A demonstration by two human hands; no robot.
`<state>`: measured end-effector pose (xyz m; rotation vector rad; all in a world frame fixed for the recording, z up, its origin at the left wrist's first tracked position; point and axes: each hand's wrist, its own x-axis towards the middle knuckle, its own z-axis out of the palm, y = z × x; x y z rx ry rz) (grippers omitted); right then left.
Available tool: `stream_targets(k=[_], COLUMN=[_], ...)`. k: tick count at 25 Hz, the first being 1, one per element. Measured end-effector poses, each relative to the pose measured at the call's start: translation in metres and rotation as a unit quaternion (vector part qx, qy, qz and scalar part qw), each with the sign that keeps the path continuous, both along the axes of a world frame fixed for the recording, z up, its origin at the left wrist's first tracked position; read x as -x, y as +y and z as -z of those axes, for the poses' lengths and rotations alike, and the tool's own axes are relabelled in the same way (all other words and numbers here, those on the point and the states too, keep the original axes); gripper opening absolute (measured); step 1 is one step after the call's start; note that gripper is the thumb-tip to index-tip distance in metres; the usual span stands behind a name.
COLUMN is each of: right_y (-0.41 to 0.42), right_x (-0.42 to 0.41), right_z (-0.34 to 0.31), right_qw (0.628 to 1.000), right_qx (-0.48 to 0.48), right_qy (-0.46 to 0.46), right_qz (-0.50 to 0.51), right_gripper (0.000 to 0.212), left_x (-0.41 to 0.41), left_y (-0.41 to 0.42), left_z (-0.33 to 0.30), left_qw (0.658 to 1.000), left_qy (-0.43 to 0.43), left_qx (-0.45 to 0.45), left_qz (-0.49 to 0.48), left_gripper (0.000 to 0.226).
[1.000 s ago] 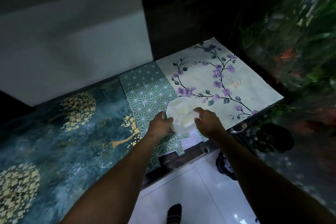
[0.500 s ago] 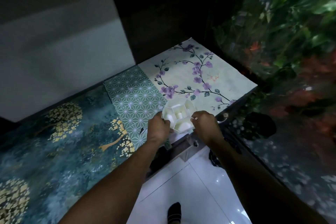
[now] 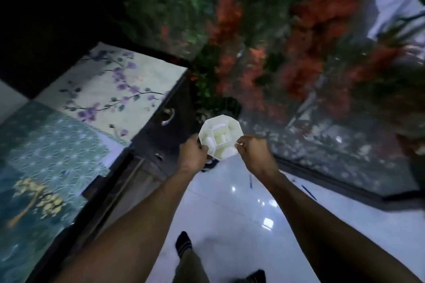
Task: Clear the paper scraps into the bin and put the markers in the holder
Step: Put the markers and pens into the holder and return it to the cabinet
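A white octagonal holder [image 3: 220,136] with several compartments hangs in the air past the table's right end, above the floor. White crumpled paper scraps lie in its compartments. My left hand [image 3: 192,156] grips its left rim. My right hand [image 3: 253,152] pinches its right rim. Two thin blue markers [image 3: 250,181] [image 3: 308,192] lie on the white tiled floor to the right of my right forearm. A dark bag-like thing [image 3: 210,165] shows just under my left hand; I cannot tell whether it is the bin.
The table [image 3: 69,145] covered with patterned papers stands at left, with a dark drawer front and metal handle [image 3: 168,115]. A glass tank with red and green plants [image 3: 287,53] fills the right and back. My socked feet [image 3: 183,244] stand on glossy tiles.
Both hands lifted the holder off the table and carried it right, beyond the table's end. My view swung right toward the tank and the floor.
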<state>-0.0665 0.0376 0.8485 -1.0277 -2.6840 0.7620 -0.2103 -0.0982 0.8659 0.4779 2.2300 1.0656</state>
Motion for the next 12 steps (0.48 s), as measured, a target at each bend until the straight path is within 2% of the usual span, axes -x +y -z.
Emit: stream_targets(k=[6,10,12], right_y=[0.023,0.019,0.017], right_x=[-0.158,-0.210,-0.221], right_z=[0.038,0.088,0.135], right_qw=[0.985,0.964,0.952], right_qx=[0.031,0.049,0.063], right_qy=[-0.015,-0.040,-0.045], right_qz=[0.168,0.259,0.295], right_gripper=[0.015,0.013,0.015], left_x=[-0.124,-0.163,-0.173], left_y=[0.071,0.098,0.111], left_z=[0.052,0.113,0.155], left_qw=[0.986,0.970,0.960], left_qy=[-0.090,-0.124,-0.120], left_qx=[-0.005,0.027,0.066], left_qz=[0.140,0.209,0.244], left_gripper=[0.035,0.039,0.040])
